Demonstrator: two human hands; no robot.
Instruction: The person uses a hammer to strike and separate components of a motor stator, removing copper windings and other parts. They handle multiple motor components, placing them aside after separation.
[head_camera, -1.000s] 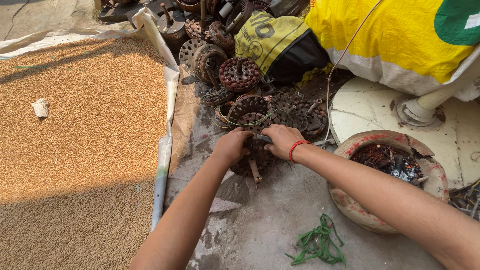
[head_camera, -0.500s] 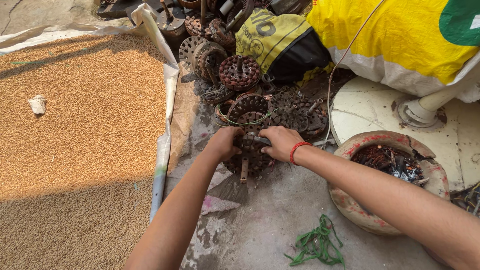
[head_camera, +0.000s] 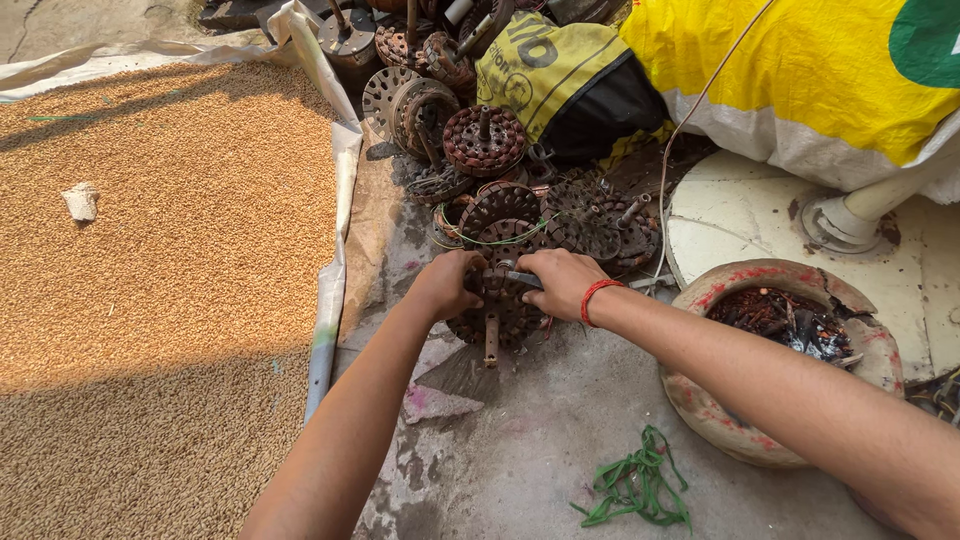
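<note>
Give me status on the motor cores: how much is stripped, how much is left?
Done: the clay pot at right holds a heap of reddish wire. In hand: left hand and right hand grip one core on the ground, its shaft pointing toward the camera; a grey tool sits under the right hand. Left: a pile of cores behind, coils seemingly intact.

Rusty motor stator (head_camera: 500, 315), shaft toward camera

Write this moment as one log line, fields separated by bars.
left hand grips rusty motor core | right hand holds tool on it | clay pot beside
</note>
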